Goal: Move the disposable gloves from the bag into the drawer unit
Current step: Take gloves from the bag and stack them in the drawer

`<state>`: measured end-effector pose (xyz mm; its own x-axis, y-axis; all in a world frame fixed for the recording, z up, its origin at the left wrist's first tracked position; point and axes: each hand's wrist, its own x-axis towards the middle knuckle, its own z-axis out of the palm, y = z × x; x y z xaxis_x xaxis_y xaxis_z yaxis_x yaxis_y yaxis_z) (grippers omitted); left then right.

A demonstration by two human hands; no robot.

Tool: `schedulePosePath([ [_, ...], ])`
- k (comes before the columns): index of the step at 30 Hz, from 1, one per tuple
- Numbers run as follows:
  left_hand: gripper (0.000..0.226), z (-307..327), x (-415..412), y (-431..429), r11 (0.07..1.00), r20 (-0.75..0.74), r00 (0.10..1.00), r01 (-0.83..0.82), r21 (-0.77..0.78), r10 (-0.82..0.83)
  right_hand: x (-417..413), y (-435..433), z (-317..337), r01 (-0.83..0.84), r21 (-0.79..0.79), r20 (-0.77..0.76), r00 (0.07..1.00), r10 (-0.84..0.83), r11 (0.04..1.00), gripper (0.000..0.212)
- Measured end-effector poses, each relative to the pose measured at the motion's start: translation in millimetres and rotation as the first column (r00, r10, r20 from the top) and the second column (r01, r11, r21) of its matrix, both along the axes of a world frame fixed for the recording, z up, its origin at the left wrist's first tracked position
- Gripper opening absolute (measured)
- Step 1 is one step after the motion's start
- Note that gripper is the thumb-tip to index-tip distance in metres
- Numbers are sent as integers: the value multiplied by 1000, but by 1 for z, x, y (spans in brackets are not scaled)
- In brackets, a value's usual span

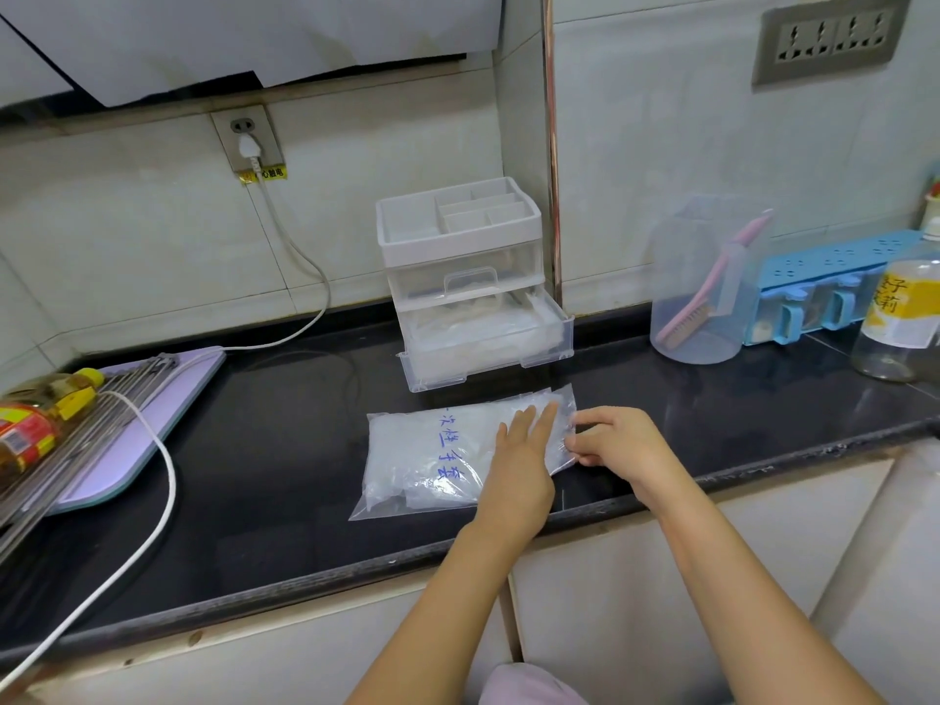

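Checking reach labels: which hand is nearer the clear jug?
Right. The right hand pinches the bag at its edge, in front and left of the jug; the left hand rests flat on the bag, farther left.

The person's left hand (519, 460) and right hand (618, 440) are bare, and so are the left forearm (458, 602) and right forearm (737, 577) along their whole visible length. A small rounded patch of pale pink cloth (529, 686) shows at the bottom edge between the arms. It is soft and smooth, with too little in view to tell which garment it is.
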<state>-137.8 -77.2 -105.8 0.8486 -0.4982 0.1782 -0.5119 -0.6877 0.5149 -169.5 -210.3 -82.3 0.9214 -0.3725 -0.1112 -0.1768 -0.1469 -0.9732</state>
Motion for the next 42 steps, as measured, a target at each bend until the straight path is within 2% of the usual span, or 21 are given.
schedulePosePath([
  [8,68,-1,-3,1,1000,6,1000,-18,20,18,-19,-22,0,137,21,91,986,-139,990,28],
  [10,66,0,-4,1,1000,-2,1000,-24,5,24,-27,-34,6,237,-75,121,966,-227,969,30],
  [14,64,0,-3,2,999,-16,999,-35,0,35,-50,-52,37,390,-348,206,919,-336,852,27],
  [19,57,0,-2,2,999,-59,998,-32,-33,30,-91,-64,97,321,-502,370,919,-136,803,25],
  [22,44,4,1,5,995,-102,995,-16,-102,5,-110,-64,143,142,-577,326,943,68,805,29],
  [25,41,24,-3,5,961,-202,979,-65,-268,10,-115,-58,173,-102,-623,242,918,315,775,30],
  [26,43,35,-5,4,933,-256,967,-77,-351,-16,-114,-55,180,-174,-643,214,894,393,746,30],
  [28,55,60,-10,1,819,-339,928,-70,-569,-156,-106,-47,189,-288,-683,141,850,508,671,31],
  [30,65,84,-19,-1,703,-271,936,-37,-710,-224,-94,-39,191,-342,-700,81,834,546,627,30],
  [33,59,114,-47,0,610,-85,988,11,-793,-128,-76,-30,188,-288,-669,132,861,491,686,24],
  [35,57,125,-66,3,594,-6,999,19,-804,-40,-67,-25,185,-227,-601,206,882,423,766,21],
  [38,53,132,-82,4,681,-1,1000,5,-732,-9,-55,-16,180,-145,-458,329,889,318,877,16],
  [42,51,132,-72,2,750,13,997,-48,-659,76,-46,3,178,-132,-361,415,864,286,923,16],
])
